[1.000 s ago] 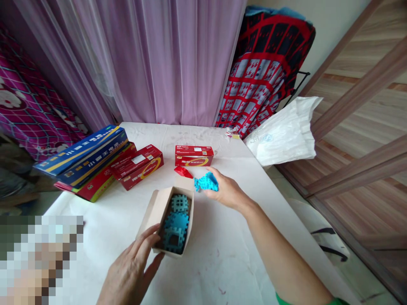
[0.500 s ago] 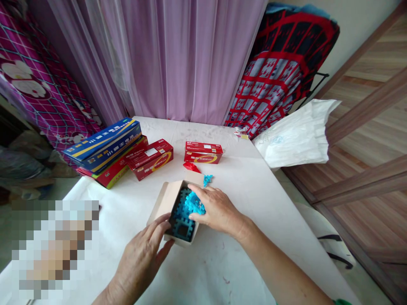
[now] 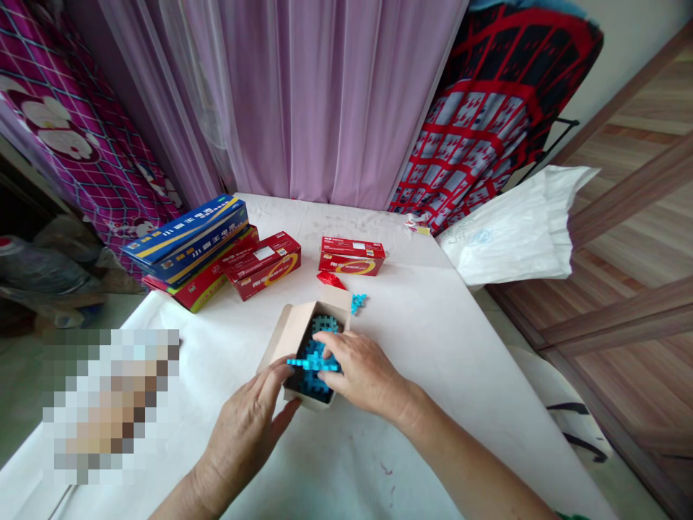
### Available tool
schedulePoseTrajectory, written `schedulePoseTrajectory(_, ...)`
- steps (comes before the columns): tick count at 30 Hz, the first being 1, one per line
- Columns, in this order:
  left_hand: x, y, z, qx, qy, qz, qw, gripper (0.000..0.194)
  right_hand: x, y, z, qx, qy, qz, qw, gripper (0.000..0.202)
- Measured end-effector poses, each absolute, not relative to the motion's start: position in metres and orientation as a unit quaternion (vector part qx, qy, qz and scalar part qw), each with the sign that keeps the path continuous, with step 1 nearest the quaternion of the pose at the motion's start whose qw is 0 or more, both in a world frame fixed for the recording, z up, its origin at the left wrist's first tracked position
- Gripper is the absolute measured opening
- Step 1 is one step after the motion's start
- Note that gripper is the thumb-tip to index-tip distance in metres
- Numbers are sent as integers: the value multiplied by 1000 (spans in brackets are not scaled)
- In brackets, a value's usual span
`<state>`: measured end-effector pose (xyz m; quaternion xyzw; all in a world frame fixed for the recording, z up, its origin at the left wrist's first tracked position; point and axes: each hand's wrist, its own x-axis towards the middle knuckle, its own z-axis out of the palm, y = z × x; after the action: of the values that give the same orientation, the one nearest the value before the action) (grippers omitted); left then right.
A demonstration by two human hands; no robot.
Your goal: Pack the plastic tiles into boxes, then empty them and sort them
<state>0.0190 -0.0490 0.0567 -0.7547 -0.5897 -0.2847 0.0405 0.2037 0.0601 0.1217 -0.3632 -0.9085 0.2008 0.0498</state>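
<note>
An open cardboard box (image 3: 286,329) stands on the table, its pale flap folded out to the left. Blue toothed plastic building pieces (image 3: 323,325) lie inside it. My left hand (image 3: 254,404) is closed on the box's near left corner, thumb low on the outside and fingers at the rim. Over the opening, my right hand (image 3: 365,372) pinches a bright blue toothed building piece (image 3: 311,362) between thumb and fingers. The left end of that piece is close to my left fingertips; whether they touch is unclear. Another blue building piece (image 3: 358,303) lies just beyond the box.
Behind the box are a red carton (image 3: 353,256) and a small red wrapper (image 3: 330,280). To the left, another red carton (image 3: 265,266) sits beside stacked blue cartons (image 3: 189,235). A white bag (image 3: 514,231) is at the table's right edge. A pixelated patch covers the left side.
My right hand has turned the blue building piece, so it now lies flat and edge-on across the box opening, nearer my left fingers. My left hand still grips the box; the whole view has shifted slightly.
</note>
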Motion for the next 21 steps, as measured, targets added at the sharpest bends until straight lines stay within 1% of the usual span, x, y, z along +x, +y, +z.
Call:
schedulePoseTrajectory(3,19,-48,57,-757,-588,-284,42,29,207,63,122,-353,-915,191,53,25)
schedulePoseTrajectory(5,19,-48,57,-757,-588,-283,38,30,210,64,122,-352,-918,179,44,19)
schedulePoseTrajectory(8,19,-49,58,-756,-590,-282,34,30,212,68,124,-385,-904,173,69,20)
schedulePoseTrajectory(12,19,-50,59,-754,-594,-280,16,27,210,82,125,-486,-850,160,124,25)
schedulePoseTrajectory(14,20,-50,59,-754,-593,-281,15,26,206,90,126,-519,-830,169,116,27)
schedulePoseTrajectory(16,20,-49,60,-756,-591,-282,18,26,203,95,127,-535,-823,171,86,30)
schedulePoseTrajectory(19,20,-49,62,-755,-591,-282,24,24,205,94,134,-564,-817,108,47,33)
schedulePoseTrajectory(21,20,-49,63,-756,-592,-279,28,23,211,91,140,-576,-814,60,45,27)
